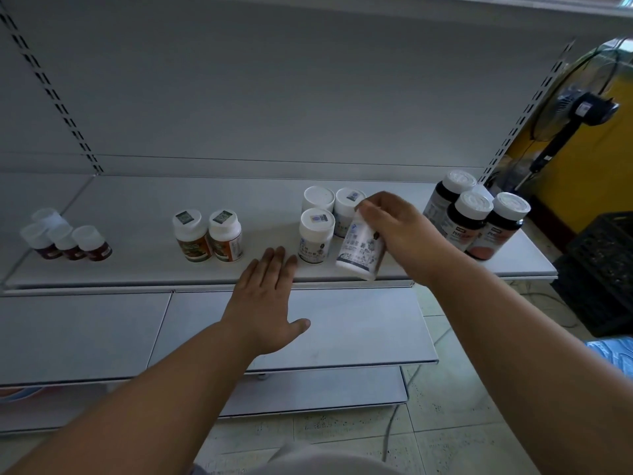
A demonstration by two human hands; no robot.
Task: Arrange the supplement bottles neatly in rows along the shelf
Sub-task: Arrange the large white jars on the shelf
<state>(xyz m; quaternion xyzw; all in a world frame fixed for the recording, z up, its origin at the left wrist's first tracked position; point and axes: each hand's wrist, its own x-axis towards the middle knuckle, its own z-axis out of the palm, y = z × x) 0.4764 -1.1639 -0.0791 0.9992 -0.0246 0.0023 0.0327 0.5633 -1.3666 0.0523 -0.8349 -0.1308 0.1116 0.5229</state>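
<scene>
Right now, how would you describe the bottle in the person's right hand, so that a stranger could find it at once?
Look at the long white metal shelf, then right of its middle, where three white cylindrical bottles with dark blue print stand upright together. Just right of them, at the front edge, the right hand grips a fourth white bottle of the same print. It alone is tilted and held from above.

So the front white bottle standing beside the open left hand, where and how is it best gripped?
Grip the front white bottle around its cap, fingers coming down from above: it stands upright, with neighbours close behind and right, so the top is freest.
</scene>
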